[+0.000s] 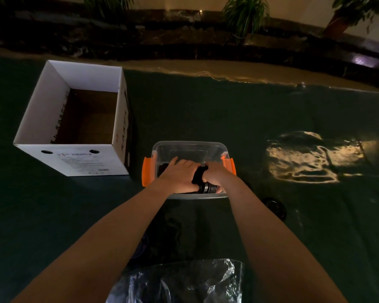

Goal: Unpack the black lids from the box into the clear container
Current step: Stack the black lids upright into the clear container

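A clear container (189,147) with orange latches sits on the dark surface in front of me. Both hands reach down into it. My left hand (179,176) lies over a stack of black lids (208,189) lying on its side along the container's near wall, fingers spread over the top. My right hand (214,172) grips the same stack from the right, with a black band at the wrist. More dark lids (162,168) show under my left hand. The white cardboard box (53,110) stands open at the left, and its brown bottom looks bare.
One black lid (275,206) lies on the dark cloth just right of my right forearm. A crumpled clear plastic bag (184,281) lies at the near edge between my arms. A bright patch of reflected light (311,156) sits at the right. Plants line the far ledge.
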A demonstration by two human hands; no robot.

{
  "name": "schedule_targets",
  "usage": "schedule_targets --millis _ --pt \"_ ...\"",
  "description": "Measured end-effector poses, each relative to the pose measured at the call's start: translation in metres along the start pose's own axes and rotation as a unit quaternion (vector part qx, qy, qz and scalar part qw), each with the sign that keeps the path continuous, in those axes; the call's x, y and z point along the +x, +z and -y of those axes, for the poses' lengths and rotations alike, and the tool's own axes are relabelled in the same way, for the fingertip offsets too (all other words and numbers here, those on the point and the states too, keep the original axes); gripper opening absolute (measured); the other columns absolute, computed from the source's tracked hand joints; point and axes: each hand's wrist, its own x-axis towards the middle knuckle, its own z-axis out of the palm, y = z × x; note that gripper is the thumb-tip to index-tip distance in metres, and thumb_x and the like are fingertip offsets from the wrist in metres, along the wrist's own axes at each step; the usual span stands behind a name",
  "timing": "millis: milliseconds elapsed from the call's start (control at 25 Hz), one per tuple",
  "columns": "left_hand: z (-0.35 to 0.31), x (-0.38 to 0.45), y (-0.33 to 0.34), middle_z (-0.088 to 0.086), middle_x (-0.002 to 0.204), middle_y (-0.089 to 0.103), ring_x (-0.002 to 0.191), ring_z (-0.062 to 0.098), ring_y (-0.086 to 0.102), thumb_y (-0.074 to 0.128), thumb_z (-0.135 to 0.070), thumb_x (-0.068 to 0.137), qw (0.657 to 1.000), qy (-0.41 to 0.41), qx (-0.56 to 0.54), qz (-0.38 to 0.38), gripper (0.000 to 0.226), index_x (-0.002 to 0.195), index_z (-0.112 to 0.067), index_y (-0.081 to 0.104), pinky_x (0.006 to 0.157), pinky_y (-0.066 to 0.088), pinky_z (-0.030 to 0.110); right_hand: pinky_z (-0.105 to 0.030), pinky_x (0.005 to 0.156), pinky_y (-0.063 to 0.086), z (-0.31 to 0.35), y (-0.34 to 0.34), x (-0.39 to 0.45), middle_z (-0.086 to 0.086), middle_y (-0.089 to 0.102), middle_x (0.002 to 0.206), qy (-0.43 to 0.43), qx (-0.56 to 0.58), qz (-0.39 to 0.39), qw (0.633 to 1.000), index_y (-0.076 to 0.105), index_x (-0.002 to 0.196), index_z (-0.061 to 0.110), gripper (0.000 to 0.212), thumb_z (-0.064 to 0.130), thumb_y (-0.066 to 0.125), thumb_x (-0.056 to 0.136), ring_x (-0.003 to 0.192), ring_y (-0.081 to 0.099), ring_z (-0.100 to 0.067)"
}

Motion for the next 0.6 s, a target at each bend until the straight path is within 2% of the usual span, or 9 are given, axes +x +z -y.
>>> schedule_targets --millis 120,280,440,600 --pt "-0.004 -0.003 0.000 0.000 0.138 0.049 0.131 0.022 0.041 0.062 -0.062 0.074 1.000 -0.009 0.022 0.007 0.079 0.138 -0.024 0.036 0.117 0.016 0.051 -0.043 0.098 0.050 -0.001 -0.003 0.000 -0.015 0.057 0.118 0.038 0.075 0.027 0.996 0.048 0.127 0.009 0.031 0.009 0.048 0.096 0.112 0.058 -0.031" --pt "0.001 -0.004 0.004 0.002 0.135 0.051 0.126 0.021 0.046 0.068 -0.059 0.072 0.998 -0.007 0.047 -0.032 0.078 0.133 -0.019 0.040 0.113 0.027 0.043 -0.045 0.090 0.056 -0.007 0.003 0.004 -0.015 0.058 0.120 0.063 0.153 0.034 0.986 0.046 0.127 0.009 0.039 0.009 0.060 0.091 0.109 0.061 -0.031" --pt "0.003 -0.006 0.001 -0.003 0.128 0.055 0.120 0.017 0.050 0.071 -0.060 0.068 0.998 -0.016 0.000 -0.060 0.077 0.130 -0.023 0.044 0.111 0.032 0.041 -0.044 0.091 0.056 -0.008 0.004 0.005 -0.017 0.059 0.121 0.070 0.197 0.036 0.977 0.047 0.125 0.010 0.027 0.019 0.048 0.099 0.109 0.062 -0.031" --pt "0.002 -0.008 0.001 -0.005 0.130 0.055 0.123 0.017 0.048 0.069 -0.064 0.067 0.997 -0.013 0.020 -0.073 0.077 0.130 -0.026 0.045 0.114 0.028 0.044 -0.044 0.091 0.055 -0.012 0.005 0.006 -0.015 0.060 0.121 0.056 0.212 0.044 0.975 0.048 0.127 0.013 0.027 0.015 0.045 0.100 0.109 0.062 -0.029"
